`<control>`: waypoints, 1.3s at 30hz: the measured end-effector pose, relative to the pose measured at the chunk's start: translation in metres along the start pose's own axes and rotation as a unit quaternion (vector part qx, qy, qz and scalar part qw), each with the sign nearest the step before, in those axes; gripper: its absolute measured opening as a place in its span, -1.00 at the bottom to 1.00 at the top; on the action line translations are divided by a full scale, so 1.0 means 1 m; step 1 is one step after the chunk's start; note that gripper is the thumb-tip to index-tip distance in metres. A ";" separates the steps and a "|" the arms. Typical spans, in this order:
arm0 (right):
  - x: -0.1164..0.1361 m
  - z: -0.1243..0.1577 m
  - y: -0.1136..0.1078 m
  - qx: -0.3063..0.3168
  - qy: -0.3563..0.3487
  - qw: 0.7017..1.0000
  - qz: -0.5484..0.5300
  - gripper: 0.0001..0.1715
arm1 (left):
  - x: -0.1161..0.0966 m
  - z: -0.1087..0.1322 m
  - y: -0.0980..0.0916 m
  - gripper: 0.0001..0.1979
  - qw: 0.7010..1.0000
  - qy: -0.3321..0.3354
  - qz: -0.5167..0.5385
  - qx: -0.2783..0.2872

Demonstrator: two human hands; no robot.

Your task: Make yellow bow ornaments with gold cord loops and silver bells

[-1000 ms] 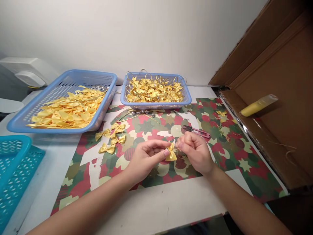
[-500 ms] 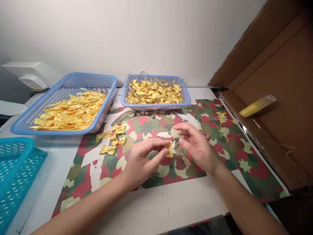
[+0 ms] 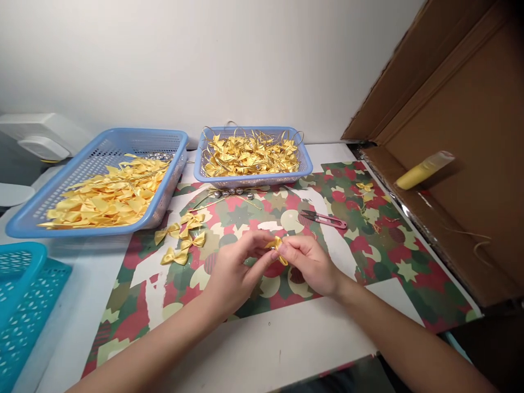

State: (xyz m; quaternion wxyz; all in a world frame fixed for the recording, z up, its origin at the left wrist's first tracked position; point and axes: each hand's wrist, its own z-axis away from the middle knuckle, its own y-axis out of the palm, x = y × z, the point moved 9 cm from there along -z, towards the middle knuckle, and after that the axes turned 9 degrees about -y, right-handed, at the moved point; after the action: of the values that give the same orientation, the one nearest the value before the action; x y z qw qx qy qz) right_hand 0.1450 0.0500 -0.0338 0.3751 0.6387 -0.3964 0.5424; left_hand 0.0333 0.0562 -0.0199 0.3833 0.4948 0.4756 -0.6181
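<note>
Between my two hands is a small yellow ribbon bow (image 3: pixel 277 243), held above the patterned paper (image 3: pixel 270 285). My left hand (image 3: pixel 241 265) pinches it from the left, with a bit of something silvery at the fingertips. From the other side my right hand (image 3: pixel 313 262) closes thumb and fingers on the bow's right part; the fingertips partly hide it. Several loose yellow bows (image 3: pixel 175 255) lie to the left of my left hand. Beyond my right hand rest pink-handled thread snips (image 3: pixel 325 219), blades pointing left. Silver bells (image 3: pixel 233 193) with gold cords lie farther back.
A blue basket (image 3: pixel 16 225) of yellow bows and bells stands at left; a smaller blue basket (image 3: pixel 254 180) holds bows with gold cord loops. A teal basket (image 3: pixel 24 305) sits front left. At right are cardboard (image 3: pixel 462 109), a yellow tube (image 3: pixel 426 170) and another bow (image 3: pixel 364 186).
My right hand has come left and down from above the paper and closed on the bow. The snips, mostly covered before, now show. My left hand keeps its pinch.
</note>
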 end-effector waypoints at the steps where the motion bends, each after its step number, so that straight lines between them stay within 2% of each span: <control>1: -0.003 0.000 0.000 -0.007 0.002 1.000 -0.019 -0.46 | 0.002 0.000 0.002 -0.88 1.000 -0.007 0.006 0.008; 7: -0.017 0.001 0.003 -0.031 0.010 0.991 -0.129 -0.45 | 0.010 0.000 0.007 -0.84 0.999 -0.030 0.031 0.030; 14: -0.022 0.002 0.002 -0.057 0.030 0.981 -0.185 -0.42 | -0.003 0.001 0.010 -0.88 0.998 0.028 -0.046 0.041; 16: -0.021 0.002 0.002 -0.063 0.027 0.981 -0.182 -0.42 | -0.006 0.000 0.009 -0.89 0.996 0.041 -0.065 0.041; 19: -0.019 0.002 0.001 -0.080 0.027 0.982 -0.168 -0.38 | -0.006 0.000 0.015 -0.87 0.993 0.047 -0.083 0.074; 22: -0.017 0.004 -0.002 -0.124 0.008 0.979 -0.162 -0.27 | -0.008 0.003 0.022 -0.86 0.988 0.062 -0.095 0.104; 25: -0.018 0.008 -0.005 -0.170 -0.008 0.972 -0.161 -0.22 | -0.010 0.006 0.025 -0.85 0.987 0.073 -0.098 0.103; 30: -0.021 0.017 -0.011 -0.221 -0.011 0.966 -0.130 -0.26 | -0.007 0.008 0.029 -0.80 0.990 0.043 -0.074 0.110; 39: 0.005 0.014 -0.015 -0.208 -0.074 0.975 -0.014 -0.31 | -0.004 0.008 0.028 -0.81 0.992 0.016 -0.052 0.114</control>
State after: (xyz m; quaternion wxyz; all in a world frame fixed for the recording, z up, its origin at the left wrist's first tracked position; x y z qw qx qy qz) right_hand 0.1647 0.0425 -0.0319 0.4768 0.5906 -0.5179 0.3944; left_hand 0.0588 0.0409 -0.0217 0.2843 0.5195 0.4330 -0.6796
